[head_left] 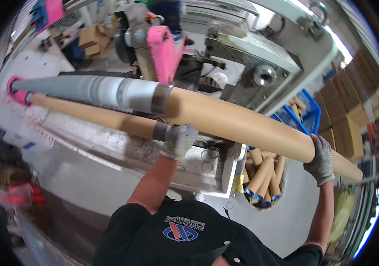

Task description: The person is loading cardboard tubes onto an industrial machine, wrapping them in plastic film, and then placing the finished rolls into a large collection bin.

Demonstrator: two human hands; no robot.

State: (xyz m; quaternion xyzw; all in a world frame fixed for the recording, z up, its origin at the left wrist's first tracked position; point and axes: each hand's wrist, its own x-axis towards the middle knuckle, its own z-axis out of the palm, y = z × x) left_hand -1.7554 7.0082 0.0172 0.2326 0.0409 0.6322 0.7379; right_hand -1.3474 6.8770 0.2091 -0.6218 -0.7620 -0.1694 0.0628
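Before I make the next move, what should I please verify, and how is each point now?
1. Left hand at the dark end of the slimmer left tube: ok.
2. Right hand on the large cardboard tube: ok.
3. Both hands gloved: ok.
4. White tray free of loose rings: not ok, some lie inside.
5. Inner fit of large tube and grey roller: cannot tell, hidden.
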